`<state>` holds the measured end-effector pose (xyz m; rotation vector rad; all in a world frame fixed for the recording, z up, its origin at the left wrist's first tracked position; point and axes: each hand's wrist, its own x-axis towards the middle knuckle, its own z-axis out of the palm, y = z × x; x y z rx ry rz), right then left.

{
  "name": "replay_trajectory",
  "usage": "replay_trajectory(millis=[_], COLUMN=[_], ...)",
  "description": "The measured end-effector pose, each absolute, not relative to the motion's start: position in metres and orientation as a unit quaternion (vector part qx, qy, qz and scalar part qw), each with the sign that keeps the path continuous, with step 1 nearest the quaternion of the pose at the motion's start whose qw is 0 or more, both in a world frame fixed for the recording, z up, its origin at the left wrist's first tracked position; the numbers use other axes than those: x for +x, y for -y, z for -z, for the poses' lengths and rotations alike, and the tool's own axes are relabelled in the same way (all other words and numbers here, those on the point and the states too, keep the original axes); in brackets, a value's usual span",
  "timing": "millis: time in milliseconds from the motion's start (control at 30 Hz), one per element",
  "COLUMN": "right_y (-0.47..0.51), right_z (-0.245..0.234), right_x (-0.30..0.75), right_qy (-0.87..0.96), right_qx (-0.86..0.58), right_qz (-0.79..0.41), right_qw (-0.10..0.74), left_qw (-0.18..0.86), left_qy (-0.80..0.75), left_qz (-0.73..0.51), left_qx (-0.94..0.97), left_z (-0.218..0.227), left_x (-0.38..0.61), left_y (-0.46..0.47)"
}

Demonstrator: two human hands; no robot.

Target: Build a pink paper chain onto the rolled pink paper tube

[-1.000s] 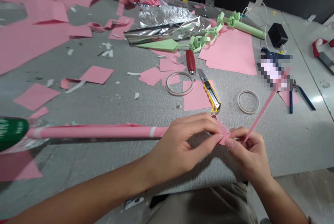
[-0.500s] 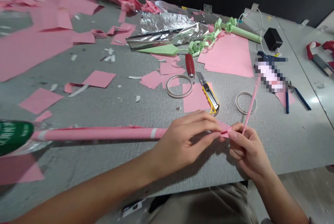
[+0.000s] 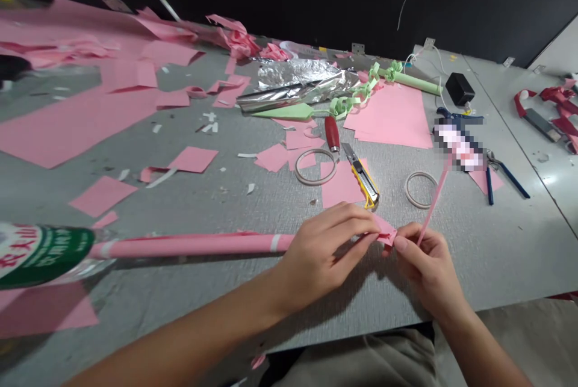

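Observation:
My left hand [image 3: 329, 254] lies over the right end of a long rolled pink paper tube [image 3: 194, 246] banded with white tape. Its thumb and fingers pinch a small folded piece of pink paper [image 3: 385, 232]. Pressed against that piece's right end are the fingertips of my right hand [image 3: 428, 263]. A thin pink paper strip [image 3: 436, 199] rises from between the right hand's fingers. Just beyond the hands lie a yellow box cutter [image 3: 365, 181], its blade out, and a roll of tape [image 3: 419, 189]. Whether the tube joins the folded piece is hidden by my left hand.
A plastic bottle [image 3: 54, 251] with a green-and-white label meets the tube's left end. Foil [image 3: 298, 86], a green paper chain [image 3: 347, 101], a red-handled tool [image 3: 332, 133], another tape ring [image 3: 315, 167], pliers [image 3: 506, 173] and a black box [image 3: 459, 89] lie farther back among pink scraps.
The view has swung left and up, so more of the bottle and back wall shows. Both hands keep their pinch on the folded paper, with barely any shift between them.

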<state>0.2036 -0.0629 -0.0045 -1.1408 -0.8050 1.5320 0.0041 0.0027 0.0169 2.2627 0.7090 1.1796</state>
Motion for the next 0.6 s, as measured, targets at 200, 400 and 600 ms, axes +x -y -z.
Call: replay_trajectory(millis=[200, 400, 600], right_y=[0.067, 0.066, 0.074], right_z=[0.009, 0.002, 0.009], right_x=[0.210, 0.211, 0.212], right_qy=[0.369, 0.418, 0.473], right_qx=[-0.492, -0.418, -0.450], right_qz=[-0.545, -0.492, -0.378], right_qw=[0.570, 0.639, 0.656], left_qw=[0.192, 0.088, 0.040], left_qy=[-0.255, -0.224, -0.208], left_qz=[-0.437, -0.422, -0.412], left_qx=[0.841, 0.874, 0.886], left_z=[-0.011, -0.005, -0.005], left_x=[0.001, 0.001, 0.000], left_y=[-0.003, -0.005, -0.005])
